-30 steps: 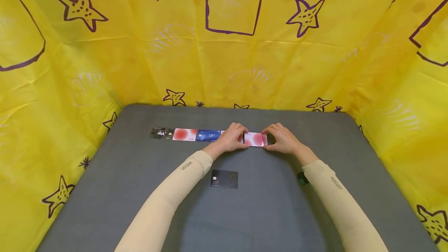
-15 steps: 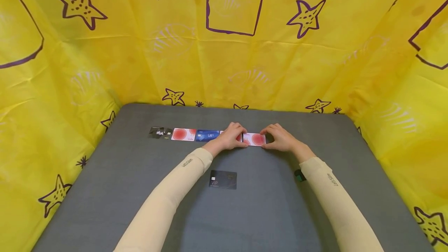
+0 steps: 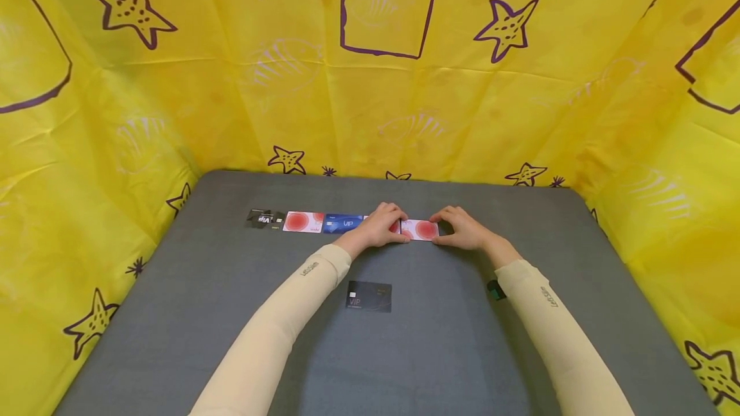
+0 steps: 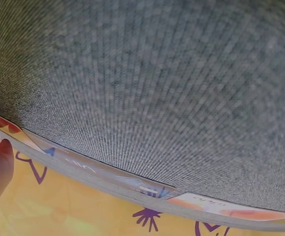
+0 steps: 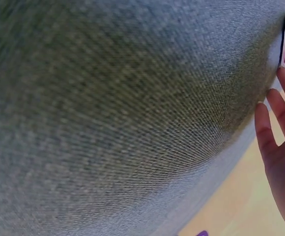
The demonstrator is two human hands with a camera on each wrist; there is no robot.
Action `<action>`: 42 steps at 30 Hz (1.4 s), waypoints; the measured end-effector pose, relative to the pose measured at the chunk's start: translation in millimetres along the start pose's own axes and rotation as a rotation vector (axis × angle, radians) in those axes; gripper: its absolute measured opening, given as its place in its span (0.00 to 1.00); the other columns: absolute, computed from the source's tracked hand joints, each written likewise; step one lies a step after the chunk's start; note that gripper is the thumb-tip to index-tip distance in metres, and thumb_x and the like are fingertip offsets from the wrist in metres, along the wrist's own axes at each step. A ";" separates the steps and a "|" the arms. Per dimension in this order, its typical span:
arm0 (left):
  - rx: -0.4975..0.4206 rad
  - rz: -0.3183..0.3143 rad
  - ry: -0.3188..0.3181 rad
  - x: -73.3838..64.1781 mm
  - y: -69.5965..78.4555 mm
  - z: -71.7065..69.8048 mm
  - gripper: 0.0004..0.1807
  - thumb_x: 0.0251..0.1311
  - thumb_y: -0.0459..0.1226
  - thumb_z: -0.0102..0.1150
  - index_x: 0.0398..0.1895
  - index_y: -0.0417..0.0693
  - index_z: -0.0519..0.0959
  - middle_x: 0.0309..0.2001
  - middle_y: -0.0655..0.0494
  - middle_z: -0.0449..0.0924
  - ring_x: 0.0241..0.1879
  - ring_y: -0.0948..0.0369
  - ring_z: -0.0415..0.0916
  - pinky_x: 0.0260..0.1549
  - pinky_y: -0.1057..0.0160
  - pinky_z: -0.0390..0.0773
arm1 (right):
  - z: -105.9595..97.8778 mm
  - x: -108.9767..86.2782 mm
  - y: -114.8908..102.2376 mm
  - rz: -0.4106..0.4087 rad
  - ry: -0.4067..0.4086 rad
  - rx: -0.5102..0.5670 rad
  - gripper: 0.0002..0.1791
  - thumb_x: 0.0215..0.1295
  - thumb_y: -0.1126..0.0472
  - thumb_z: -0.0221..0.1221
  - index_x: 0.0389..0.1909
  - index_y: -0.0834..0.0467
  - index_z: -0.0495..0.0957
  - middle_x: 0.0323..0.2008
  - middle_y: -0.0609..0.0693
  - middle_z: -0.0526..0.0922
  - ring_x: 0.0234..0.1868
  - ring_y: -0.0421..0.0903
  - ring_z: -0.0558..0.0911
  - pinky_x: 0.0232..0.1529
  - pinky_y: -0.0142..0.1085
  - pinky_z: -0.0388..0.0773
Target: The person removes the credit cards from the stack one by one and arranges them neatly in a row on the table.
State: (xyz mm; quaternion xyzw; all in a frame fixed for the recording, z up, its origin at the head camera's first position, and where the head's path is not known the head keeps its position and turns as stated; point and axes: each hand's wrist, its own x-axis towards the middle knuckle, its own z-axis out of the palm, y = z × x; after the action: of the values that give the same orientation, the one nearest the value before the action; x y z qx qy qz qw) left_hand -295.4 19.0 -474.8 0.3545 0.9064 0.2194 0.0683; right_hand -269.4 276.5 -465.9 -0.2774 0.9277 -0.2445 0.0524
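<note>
In the head view, a white card with red circles (image 3: 421, 230) lies flat at the right end of a row of cards. My left hand (image 3: 378, 226) holds its left end, fingertips at the far corner and thumb at the near one. The right hand (image 3: 465, 230) grips the right end the same way. Beneath the left hand, another red-and-white card (image 3: 396, 227) is partly hidden. Leftward, the row goes on with a blue VIP card (image 3: 342, 223), a red-circled card (image 3: 303, 222) and a black Vip card (image 3: 265, 219). The right wrist view shows right-hand fingers (image 5: 265, 130) beside a card's edge.
A dark VIP card (image 3: 369, 296) lies by itself nearer the front of the grey tabletop (image 3: 428, 352). Yellow cloth (image 3: 370, 95) with purple starfish drawings stands around the back and sides. A small dark-green object (image 3: 495, 289) shows beside the right sleeve.
The head view has shifted slightly. Both hands stay at the two ends of the same red-and-white card, with hardly any movement, and the row looks unchanged.
</note>
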 end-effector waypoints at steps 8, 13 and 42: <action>0.001 -0.017 -0.010 -0.5 0.8 -1.3 0.28 0.59 0.51 0.65 0.59 0.48 0.75 0.56 0.51 0.72 0.59 0.54 0.63 0.61 0.56 0.64 | 1.9 -2.2 -0.5 -0.010 0.019 -0.006 0.25 0.59 0.56 0.67 0.55 0.63 0.77 0.52 0.58 0.76 0.53 0.57 0.69 0.57 0.53 0.64; 0.011 -0.017 -0.010 -0.2 1.9 -1.7 0.28 0.59 0.51 0.65 0.59 0.48 0.76 0.57 0.51 0.72 0.59 0.54 0.63 0.62 0.56 0.63 | 2.8 -2.5 -2.2 -0.017 0.035 -0.033 0.25 0.58 0.56 0.67 0.55 0.63 0.77 0.51 0.59 0.76 0.52 0.57 0.70 0.57 0.53 0.65; 0.057 -0.019 0.103 -9.4 5.8 4.5 0.33 0.59 0.52 0.65 0.63 0.45 0.72 0.57 0.52 0.71 0.60 0.56 0.61 0.62 0.58 0.65 | 18.7 -18.3 -18.0 0.088 0.231 -0.085 0.30 0.54 0.55 0.70 0.54 0.67 0.77 0.49 0.61 0.79 0.51 0.58 0.71 0.56 0.52 0.67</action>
State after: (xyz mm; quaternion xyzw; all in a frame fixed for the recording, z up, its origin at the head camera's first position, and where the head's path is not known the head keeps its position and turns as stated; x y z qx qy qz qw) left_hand -283.6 18.0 -476.5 0.3361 0.9179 0.2108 0.0134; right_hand -240.8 265.4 -474.3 -0.2083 0.9483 -0.2329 -0.0559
